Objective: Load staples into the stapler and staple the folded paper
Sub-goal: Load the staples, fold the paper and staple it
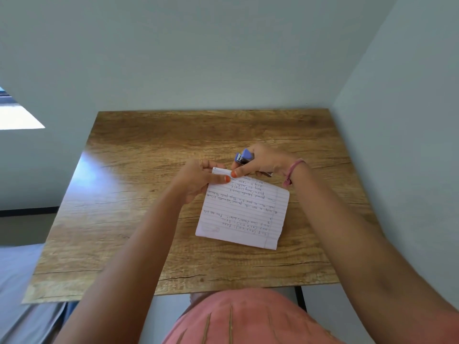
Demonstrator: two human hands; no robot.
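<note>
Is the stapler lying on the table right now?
No, the right hand holds the stapler up above the table, beside the far edge of the paper.

A wooden table stands against pale blue walls, grey bedding beside it.

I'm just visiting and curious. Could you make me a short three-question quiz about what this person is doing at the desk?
1. True or false: the stapler lies untouched on the table.
2. Which hand pinches the far left corner of the lined paper? A) the left hand B) the right hand C) neither
3. Fill in: the pink band sits on the ___ wrist.

Key:
1. False; the right hand's grip is closed around it.
2. A; the right forefinger also touches that folded edge.
3. Right.
</note>
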